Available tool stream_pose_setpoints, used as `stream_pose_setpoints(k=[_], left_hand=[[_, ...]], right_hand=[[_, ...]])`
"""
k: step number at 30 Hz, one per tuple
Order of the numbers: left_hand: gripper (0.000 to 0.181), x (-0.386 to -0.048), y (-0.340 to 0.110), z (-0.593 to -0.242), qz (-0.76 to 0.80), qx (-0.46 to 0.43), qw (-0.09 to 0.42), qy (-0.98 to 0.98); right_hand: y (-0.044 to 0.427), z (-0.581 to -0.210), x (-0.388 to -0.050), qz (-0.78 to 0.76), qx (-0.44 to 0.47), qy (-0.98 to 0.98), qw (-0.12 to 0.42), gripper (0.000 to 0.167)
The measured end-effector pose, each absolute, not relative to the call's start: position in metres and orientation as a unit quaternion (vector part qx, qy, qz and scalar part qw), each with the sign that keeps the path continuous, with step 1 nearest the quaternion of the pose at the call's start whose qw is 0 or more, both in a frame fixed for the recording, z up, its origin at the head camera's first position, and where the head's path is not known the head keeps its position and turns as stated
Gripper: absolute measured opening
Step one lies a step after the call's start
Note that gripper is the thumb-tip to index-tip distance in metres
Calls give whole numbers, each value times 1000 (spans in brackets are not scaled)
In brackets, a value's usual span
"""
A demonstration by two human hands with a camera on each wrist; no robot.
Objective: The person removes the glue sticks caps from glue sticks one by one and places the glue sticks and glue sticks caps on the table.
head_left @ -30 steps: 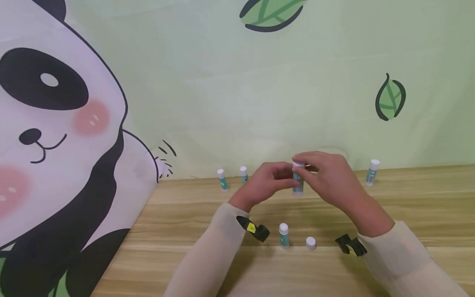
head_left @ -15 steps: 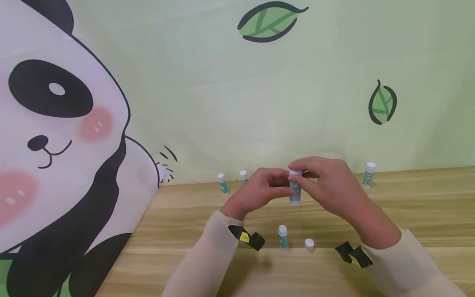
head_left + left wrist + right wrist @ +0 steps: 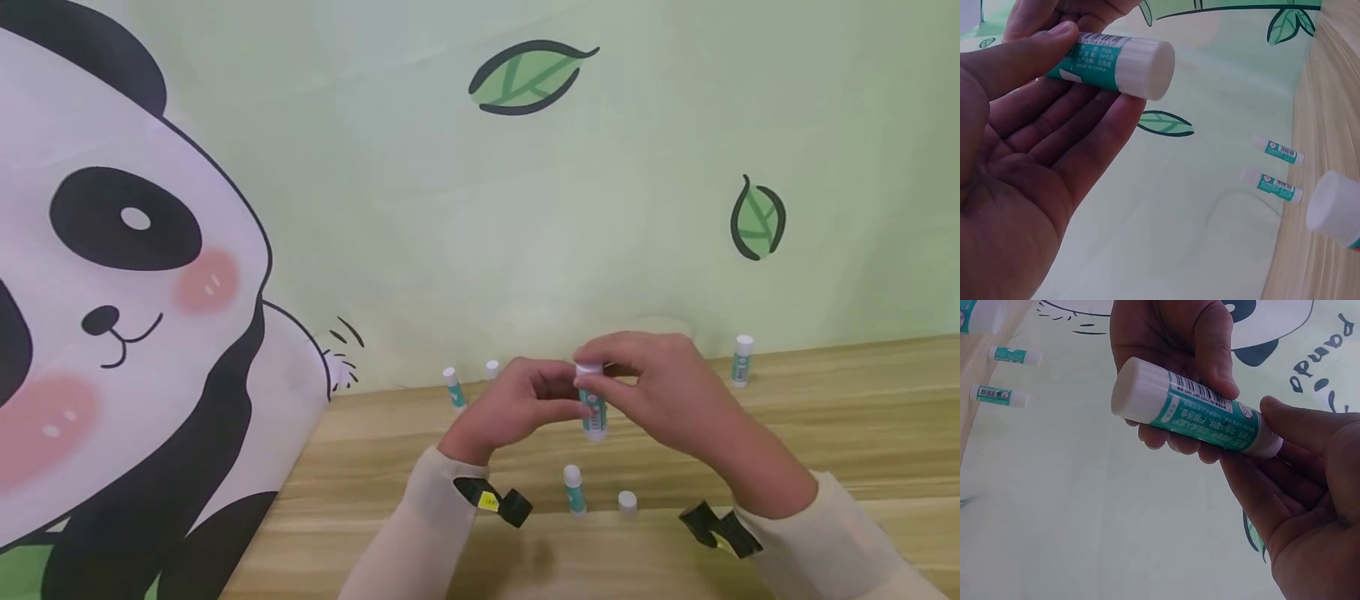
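Note:
Both my hands are on one upright glue stick [image 3: 594, 412], a white and teal tube held above the table. My left hand [image 3: 510, 404] grips its printed body between thumb and fingers, as the left wrist view shows. At the top end, the thumb and fingers of my right hand [image 3: 667, 387] pinch the white cap [image 3: 1266, 442]. The tube's white bottom end [image 3: 1155, 70] sticks out free below. Nearer to me on the table, a smaller-looking capped glue stick [image 3: 574, 490] stands beside a loose white cap [image 3: 627, 503].
At the back left stand two glue sticks [image 3: 453, 389], the second one [image 3: 492, 370] partly hidden behind my left hand. Another glue stick [image 3: 741, 361] stands at the back right. Behind the wooden table [image 3: 847, 417] hangs a green cloth [image 3: 660, 167] printed with a panda and leaves.
Both hands have come slightly down and toward me with the glue stick between them. The head view has tilted up a little. The things standing on the table keep their places.

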State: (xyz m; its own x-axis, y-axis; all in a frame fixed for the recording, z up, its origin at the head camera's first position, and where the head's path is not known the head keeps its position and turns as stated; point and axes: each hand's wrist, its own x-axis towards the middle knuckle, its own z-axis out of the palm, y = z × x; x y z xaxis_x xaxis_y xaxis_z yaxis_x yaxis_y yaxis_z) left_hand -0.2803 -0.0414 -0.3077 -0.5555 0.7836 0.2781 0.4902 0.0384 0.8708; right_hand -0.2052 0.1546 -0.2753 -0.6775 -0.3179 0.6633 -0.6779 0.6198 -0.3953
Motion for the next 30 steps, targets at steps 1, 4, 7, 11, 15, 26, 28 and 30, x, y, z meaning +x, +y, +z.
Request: stream_pose_setpoints(k=[1, 4, 7, 11, 15, 26, 28, 30], left_hand=[[33, -280, -42, -308, 528, 453, 141, 705], [32, -280, -42, -309, 529, 459, 149, 698], [31, -280, -42, -309, 527, 469, 151, 692], [29, -281, -44, -310, 523, 483, 151, 686], [28, -280, -45, -309, 525, 488, 169, 676], [42, -280, -44, -315, 562, 520, 235, 598], [52, -281, -44, -316, 566, 534, 258, 573], [60, -281, -42, -317, 570, 550, 293, 536]], right_hand=[[154, -275, -205, 325, 293, -856, 275, 15], [154, -275, -203, 321, 299, -857, 271, 14], [155, -275, -201, 319, 304, -857, 267, 14], [156, -273, -199, 327, 307, -857, 255, 15], [157, -271, -197, 345, 305, -856, 234, 16], [166, -272, -200, 431, 373, -805, 162, 15], [168, -272, -201, 446, 403, -786, 147, 15], [168, -273, -202, 461, 438, -760, 131, 16]])
